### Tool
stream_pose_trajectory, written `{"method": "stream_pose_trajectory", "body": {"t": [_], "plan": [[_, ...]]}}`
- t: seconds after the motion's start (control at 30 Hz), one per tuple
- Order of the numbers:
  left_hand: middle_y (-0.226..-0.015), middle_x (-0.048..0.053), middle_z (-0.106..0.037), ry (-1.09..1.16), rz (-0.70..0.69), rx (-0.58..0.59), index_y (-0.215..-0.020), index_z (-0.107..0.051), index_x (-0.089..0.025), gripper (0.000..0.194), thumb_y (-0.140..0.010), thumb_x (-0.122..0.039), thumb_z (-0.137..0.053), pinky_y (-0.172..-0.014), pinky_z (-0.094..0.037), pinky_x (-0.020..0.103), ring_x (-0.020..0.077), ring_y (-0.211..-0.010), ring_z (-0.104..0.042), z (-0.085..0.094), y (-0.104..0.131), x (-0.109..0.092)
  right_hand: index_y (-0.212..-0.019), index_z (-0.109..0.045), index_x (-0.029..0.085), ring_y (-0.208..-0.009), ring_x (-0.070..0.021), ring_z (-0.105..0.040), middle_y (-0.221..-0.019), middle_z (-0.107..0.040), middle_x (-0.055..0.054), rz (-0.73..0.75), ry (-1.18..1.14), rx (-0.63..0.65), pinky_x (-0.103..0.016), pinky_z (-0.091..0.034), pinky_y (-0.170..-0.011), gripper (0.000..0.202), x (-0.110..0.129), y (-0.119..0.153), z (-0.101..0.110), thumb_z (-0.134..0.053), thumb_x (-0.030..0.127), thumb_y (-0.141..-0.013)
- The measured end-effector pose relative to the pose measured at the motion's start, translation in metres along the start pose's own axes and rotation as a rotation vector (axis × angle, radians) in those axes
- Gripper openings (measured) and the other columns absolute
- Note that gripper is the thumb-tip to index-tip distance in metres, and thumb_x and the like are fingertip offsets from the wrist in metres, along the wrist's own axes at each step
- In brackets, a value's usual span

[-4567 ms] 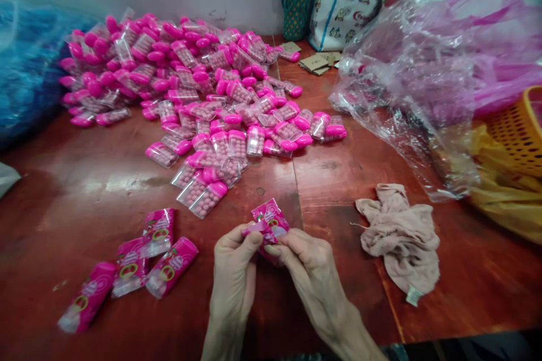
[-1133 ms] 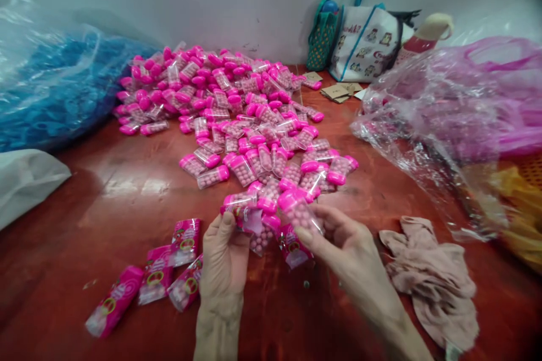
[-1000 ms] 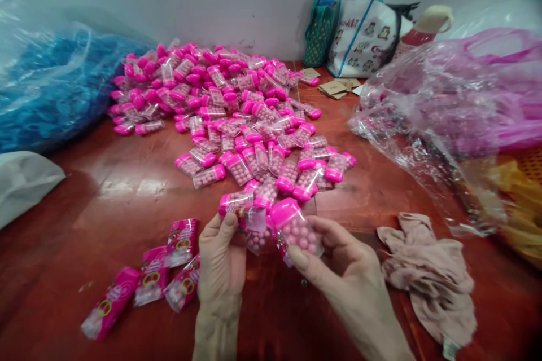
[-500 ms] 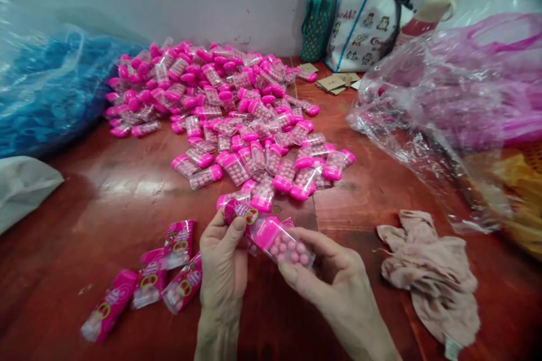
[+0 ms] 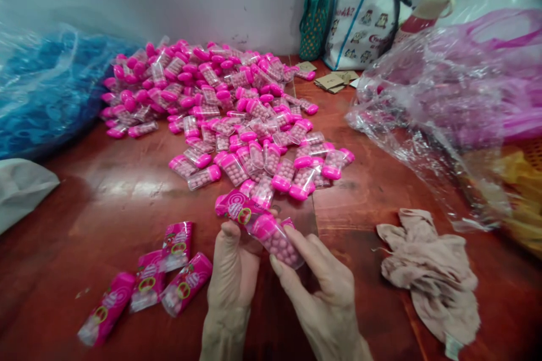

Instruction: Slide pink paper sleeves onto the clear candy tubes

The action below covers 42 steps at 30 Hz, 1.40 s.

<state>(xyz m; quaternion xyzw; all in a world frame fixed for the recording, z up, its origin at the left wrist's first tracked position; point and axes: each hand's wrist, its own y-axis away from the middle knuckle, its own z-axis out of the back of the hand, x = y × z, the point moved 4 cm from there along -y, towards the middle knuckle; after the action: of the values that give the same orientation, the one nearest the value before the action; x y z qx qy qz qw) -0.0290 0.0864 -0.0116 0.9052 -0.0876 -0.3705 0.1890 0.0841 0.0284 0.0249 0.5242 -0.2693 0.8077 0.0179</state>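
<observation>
In front of me is a clear candy container [image 5: 282,245] with pink balls inside and a pink cap. A printed pink sleeve [image 5: 237,207] extends from its cap end to the upper left; whether it is joined on cannot be told. My right hand [image 5: 319,287] pinches the clear end between thumb and fingers. Behind and under the container sits my left hand [image 5: 235,265], its fingers mostly hidden and its thumb raised off the sleeve. Beyond lies a large pile of pink-capped candy containers [image 5: 207,96]. Several sleeved candy containers [image 5: 186,284] lie at the lower left.
A crumpled beige cloth [image 5: 429,271] lies on the red wooden table [image 5: 351,225] at right. Clear and pink plastic bags [image 5: 449,90] bulge behind it. Blue items in plastic [image 5: 55,84] fill the left. Cardboard pieces [image 5: 332,82] and a white tote bag [image 5: 359,28] are by the wall.
My left thumb has lifted off the sleeve, which now shows more of its print. The right hand has shifted slightly left and down along with the container.
</observation>
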Motion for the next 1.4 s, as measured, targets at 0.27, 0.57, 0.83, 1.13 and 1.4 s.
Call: {"method": "stream_pose_trajectory", "body": {"t": [0.27, 0.57, 0.83, 1.13, 1.4], "plan": [[-0.07, 0.005, -0.071, -0.075, 0.02, 0.004, -0.072, -0.07, -0.016, 0.03, -0.048, -0.027, -0.084, -0.077, -0.053, 0.034, 0.0232, -0.079, -0.067, -0.002, -0.002, -0.003, -0.121, -0.056, 0.023, -0.09, -0.0187, -0.065, -0.104, -0.069, -0.004, -0.033, -0.073, 0.036, -0.026, -0.056, -0.076, 0.049, -0.008, 0.002, -0.004, -0.063, 0.008, -0.076], [-0.085, 0.008, -0.072, -0.069, 0.089, 0.067, -0.08, -0.07, -0.016, 0.034, -0.055, -0.037, -0.079, -0.083, -0.051, 0.039, 0.0268, -0.089, -0.065, -0.004, 0.0, 0.003, -0.116, -0.06, 0.025, -0.097, -0.0177, -0.064, -0.11, -0.067, -0.002, -0.306, -0.301, 0.13, -0.024, -0.054, -0.082, 0.04, -0.016, -0.001, -0.004, -0.063, 0.014, -0.079], [-0.075, 0.009, -0.072, -0.132, 0.086, 0.128, -0.087, -0.069, -0.015, 0.027, -0.066, -0.032, -0.073, -0.079, -0.053, 0.038, 0.0268, -0.087, -0.066, -0.012, 0.002, 0.006, -0.132, -0.044, 0.018, -0.082, -0.0211, -0.064, -0.093, -0.068, -0.01, 0.155, 0.118, 0.002, -0.031, -0.054, -0.068, 0.055, -0.007, 0.008, -0.004, -0.055, 0.003, -0.08], [-0.088, 0.011, -0.073, -0.1, 0.091, 0.115, -0.085, -0.071, -0.015, 0.03, -0.061, -0.033, -0.076, -0.077, -0.054, 0.032, 0.0255, -0.092, -0.065, 0.0, 0.002, 0.006, -0.129, -0.048, 0.022, -0.097, -0.0217, -0.063, -0.105, -0.067, -0.008, 0.044, -0.035, 0.102, -0.033, -0.052, -0.083, 0.05, -0.01, 0.008, -0.009, -0.053, 0.005, -0.082], [-0.083, 0.011, -0.073, -0.138, 0.134, 0.166, -0.086, -0.07, -0.016, 0.025, -0.068, -0.034, -0.071, -0.076, -0.053, 0.038, 0.0286, -0.091, -0.065, -0.019, 0.005, 0.009, -0.126, -0.05, 0.029, -0.095, -0.0216, -0.065, -0.109, -0.067, -0.002, -0.014, -0.043, 0.022, -0.034, -0.052, -0.086, 0.051, -0.014, 0.012, -0.004, -0.056, 0.008, -0.08]]}}
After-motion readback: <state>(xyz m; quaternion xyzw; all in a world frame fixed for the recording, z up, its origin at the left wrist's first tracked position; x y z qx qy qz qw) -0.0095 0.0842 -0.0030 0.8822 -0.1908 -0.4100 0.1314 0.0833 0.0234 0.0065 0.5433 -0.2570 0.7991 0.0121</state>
